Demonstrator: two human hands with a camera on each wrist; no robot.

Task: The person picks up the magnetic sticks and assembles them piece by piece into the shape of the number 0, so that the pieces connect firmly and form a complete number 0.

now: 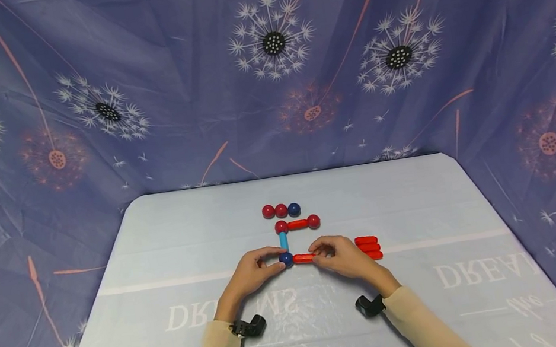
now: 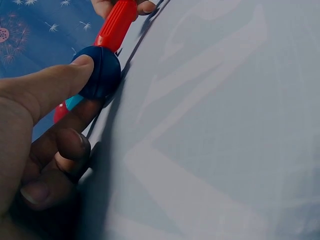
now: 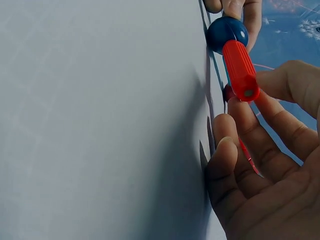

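Note:
Between its thumb and fingers, my left hand point(image 1: 256, 270) pinches a dark blue ball point(image 2: 101, 73). My right hand point(image 1: 343, 256) holds a red rod point(image 3: 239, 67) near its outer end; the other end meets the blue ball. A light blue rod point(image 1: 283, 242) runs from that ball away from me to a red ball point(image 1: 281, 227). From there another red rod point(image 1: 298, 225) leads right to a second red ball point(image 1: 314, 221). These joined pieces lie on the table, forming three sides of a square.
Behind the joined pieces sit two loose red balls point(image 1: 275, 211) and a blue ball point(image 1: 294, 209) in a row. Several red rods point(image 1: 368, 248) lie side by side just right of my right hand. The white table point(image 1: 170, 243) meets a patterned purple cloth point(image 1: 179, 92) at its back edge.

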